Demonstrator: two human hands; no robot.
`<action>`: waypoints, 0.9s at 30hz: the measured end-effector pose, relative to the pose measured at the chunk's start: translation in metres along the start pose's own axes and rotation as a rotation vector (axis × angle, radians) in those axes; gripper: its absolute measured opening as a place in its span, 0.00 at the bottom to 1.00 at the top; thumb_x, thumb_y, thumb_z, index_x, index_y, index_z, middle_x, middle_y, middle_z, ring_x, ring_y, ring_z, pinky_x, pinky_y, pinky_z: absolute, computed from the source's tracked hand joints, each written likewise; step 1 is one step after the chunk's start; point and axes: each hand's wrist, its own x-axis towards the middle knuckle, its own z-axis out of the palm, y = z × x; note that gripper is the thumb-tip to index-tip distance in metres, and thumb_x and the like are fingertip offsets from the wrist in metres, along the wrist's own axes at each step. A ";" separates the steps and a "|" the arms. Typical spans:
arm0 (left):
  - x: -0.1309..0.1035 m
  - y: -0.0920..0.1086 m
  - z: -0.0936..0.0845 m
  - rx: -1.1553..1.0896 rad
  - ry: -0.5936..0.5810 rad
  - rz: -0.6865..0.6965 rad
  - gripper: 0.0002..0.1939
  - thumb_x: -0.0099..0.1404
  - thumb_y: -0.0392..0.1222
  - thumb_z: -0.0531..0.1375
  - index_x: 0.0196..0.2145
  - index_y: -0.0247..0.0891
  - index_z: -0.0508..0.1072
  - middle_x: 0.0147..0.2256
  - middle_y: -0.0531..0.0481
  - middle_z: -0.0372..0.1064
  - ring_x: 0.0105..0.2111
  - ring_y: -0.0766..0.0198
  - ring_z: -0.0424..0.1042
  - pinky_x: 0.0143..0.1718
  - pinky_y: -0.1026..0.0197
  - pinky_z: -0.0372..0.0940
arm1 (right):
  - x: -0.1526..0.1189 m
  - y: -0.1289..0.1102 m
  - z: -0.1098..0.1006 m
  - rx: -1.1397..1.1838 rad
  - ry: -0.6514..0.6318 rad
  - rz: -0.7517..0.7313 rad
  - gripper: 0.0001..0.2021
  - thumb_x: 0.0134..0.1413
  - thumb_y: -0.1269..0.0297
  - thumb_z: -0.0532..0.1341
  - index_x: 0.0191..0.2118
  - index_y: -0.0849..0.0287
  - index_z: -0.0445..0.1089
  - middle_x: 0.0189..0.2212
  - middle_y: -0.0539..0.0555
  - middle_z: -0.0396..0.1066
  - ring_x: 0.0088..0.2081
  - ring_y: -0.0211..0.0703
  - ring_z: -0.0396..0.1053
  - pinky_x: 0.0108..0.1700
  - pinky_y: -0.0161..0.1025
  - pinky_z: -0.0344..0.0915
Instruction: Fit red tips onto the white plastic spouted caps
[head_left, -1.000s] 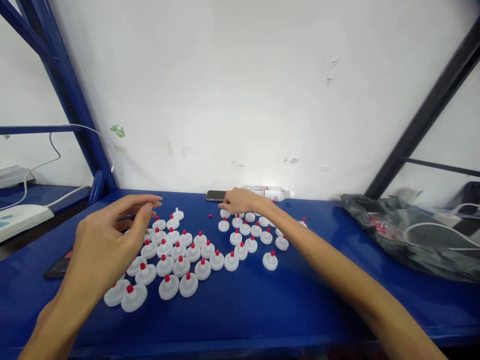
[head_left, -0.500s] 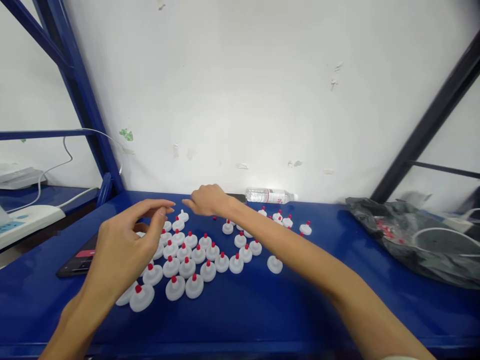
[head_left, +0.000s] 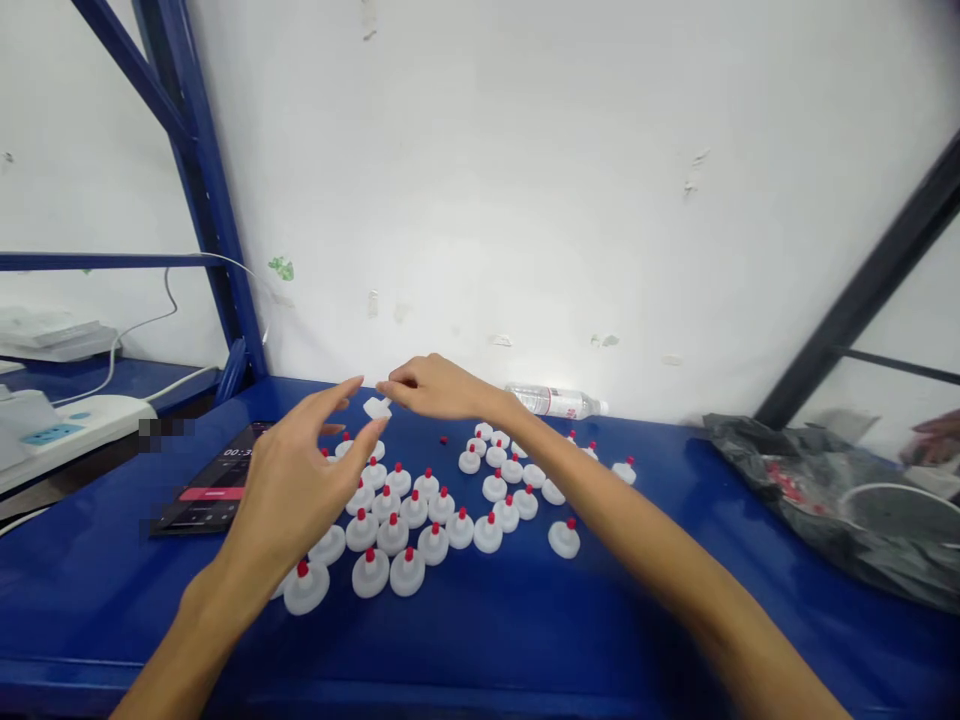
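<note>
Several white plastic caps with red tips (head_left: 405,510) stand in rows on the blue table (head_left: 525,630). My right hand (head_left: 435,387) reaches across to the left and pinches a white cap (head_left: 376,407) lifted above the rows. My left hand (head_left: 300,490) hovers just left of that cap with fingers spread, holding nothing. A loose red tip (head_left: 444,439) lies on the table beneath my right wrist.
A phone with a timer screen (head_left: 214,480) lies left of the caps. A clear water bottle (head_left: 559,402) lies by the wall. A dark plastic bag (head_left: 832,500) sits at right, a white power strip (head_left: 67,430) at far left. Blue shelf posts rise at left.
My right hand moved left from the right group of caps, picked up a white cap and lifted it. My left hand stayed raised and opened wider. The view shifted left.
</note>
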 end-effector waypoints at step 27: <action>-0.002 -0.002 0.014 -0.044 -0.134 -0.030 0.29 0.64 0.63 0.63 0.55 0.43 0.80 0.32 0.51 0.81 0.25 0.57 0.78 0.34 0.54 0.72 | -0.013 0.048 0.041 -0.182 -0.381 0.315 0.19 0.71 0.56 0.66 0.61 0.58 0.71 0.59 0.60 0.73 0.54 0.52 0.75 0.54 0.54 0.76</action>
